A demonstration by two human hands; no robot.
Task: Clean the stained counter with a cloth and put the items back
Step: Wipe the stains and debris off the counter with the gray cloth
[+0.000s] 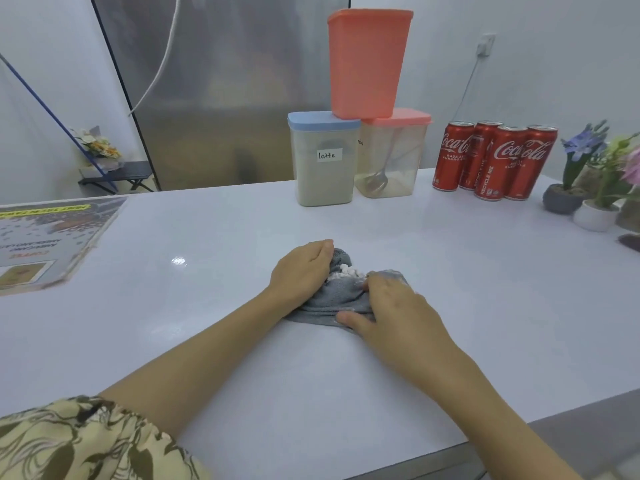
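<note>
A grey cloth (337, 296) lies bunched in the middle of the white counter (207, 306), with small white crumbs (346, 271) gathered in its folds. My left hand (301, 271) cups the cloth's left side, fingers curled around it. My right hand (394, 306) grips the cloth from the right, thumb lying along its near edge. At the back stand a blue-lidded container labelled "latte" (323, 161), a pink-lidded clear container (391, 157) with a spoon inside, and a pink container (367, 60) stacked on top of both.
Several red cola cans (495, 161) stand at the back right. Small potted flowers (588, 188) sit at the far right edge. A printed menu sheet (48, 237) lies flat at the left. The counter's near edge runs along the lower right.
</note>
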